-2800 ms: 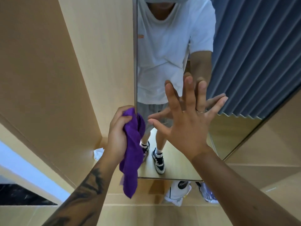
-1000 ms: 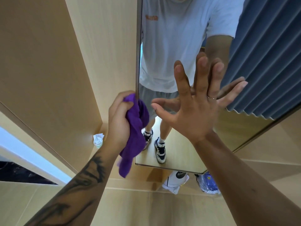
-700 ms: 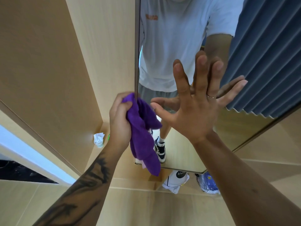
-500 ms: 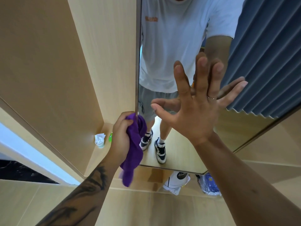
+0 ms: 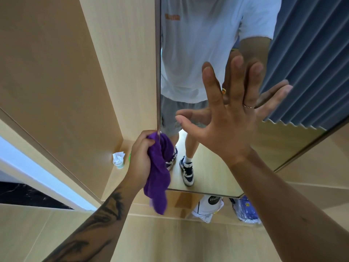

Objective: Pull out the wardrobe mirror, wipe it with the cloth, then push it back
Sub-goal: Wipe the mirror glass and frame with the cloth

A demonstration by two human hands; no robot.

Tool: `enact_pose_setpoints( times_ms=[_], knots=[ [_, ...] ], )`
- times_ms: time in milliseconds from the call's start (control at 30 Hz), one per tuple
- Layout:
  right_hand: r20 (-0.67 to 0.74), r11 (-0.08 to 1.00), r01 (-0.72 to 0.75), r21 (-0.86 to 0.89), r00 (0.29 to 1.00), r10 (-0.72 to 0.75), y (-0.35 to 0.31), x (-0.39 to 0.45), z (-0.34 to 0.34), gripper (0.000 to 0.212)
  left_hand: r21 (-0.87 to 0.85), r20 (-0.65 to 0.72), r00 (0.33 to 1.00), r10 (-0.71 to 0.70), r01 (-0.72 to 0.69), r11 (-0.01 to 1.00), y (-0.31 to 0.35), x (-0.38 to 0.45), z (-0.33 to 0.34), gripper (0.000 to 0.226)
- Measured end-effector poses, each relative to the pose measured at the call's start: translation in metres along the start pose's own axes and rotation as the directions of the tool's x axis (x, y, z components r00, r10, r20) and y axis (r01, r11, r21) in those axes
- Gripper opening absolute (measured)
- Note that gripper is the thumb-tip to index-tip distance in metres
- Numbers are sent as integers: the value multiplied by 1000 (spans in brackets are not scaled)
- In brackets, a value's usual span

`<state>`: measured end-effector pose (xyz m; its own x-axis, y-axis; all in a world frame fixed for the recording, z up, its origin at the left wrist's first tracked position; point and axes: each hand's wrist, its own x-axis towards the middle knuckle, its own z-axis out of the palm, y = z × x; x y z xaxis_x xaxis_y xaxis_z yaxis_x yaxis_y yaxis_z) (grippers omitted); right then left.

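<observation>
Tall frameless wardrobe mirror (image 5: 211, 163) stands out from light wooden wardrobe panel (image 5: 120, 63). Left hand (image 5: 140, 159) clamped around bunched purple cloth (image 5: 158, 178) at mirror's left edge, low down; cloth tail hangs past mirror's bottom edge. Right hand (image 5: 226, 127) flat, fingers spread, palm against glass. Small white cup (image 5: 118, 160) on wardrobe floor, left of mirror.

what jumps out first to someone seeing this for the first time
The right hand, fingers spread, lies flat on the tall mirror at centre. Low on the mirror's left edge, the left hand holds a bunched purple cloth in its grip, with one end hanging down.
</observation>
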<state>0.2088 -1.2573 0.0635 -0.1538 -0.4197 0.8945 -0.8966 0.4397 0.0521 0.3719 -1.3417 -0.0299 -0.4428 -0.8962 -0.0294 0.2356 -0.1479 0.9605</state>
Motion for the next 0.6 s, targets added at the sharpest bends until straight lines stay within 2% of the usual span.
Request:
enact_pose_setpoints(
  times_ms=[167, 300, 433, 600],
  knots=[
    [-45, 999, 36, -11, 998, -36, 0, 0, -2, 91, -36, 15, 988, 155, -155, 987, 32, 7, 6, 25],
    [-22, 1000, -14, 5, 1000, 14, -3, -8, -4, 86, -78, 20, 975, 219, -217, 973, 45, 8, 11, 24],
    [-4, 998, -54, 36, 999, 54, -1, -21, 3, 82, -24, -9, 991, 131, -131, 991, 19, 3, 7, 28],
    [129, 996, -90, 30, 988, 85, -4, -86, 16, 87, -8, -66, 998, -22, 22, 1000, -18, -6, -2, 30]
  ],
)
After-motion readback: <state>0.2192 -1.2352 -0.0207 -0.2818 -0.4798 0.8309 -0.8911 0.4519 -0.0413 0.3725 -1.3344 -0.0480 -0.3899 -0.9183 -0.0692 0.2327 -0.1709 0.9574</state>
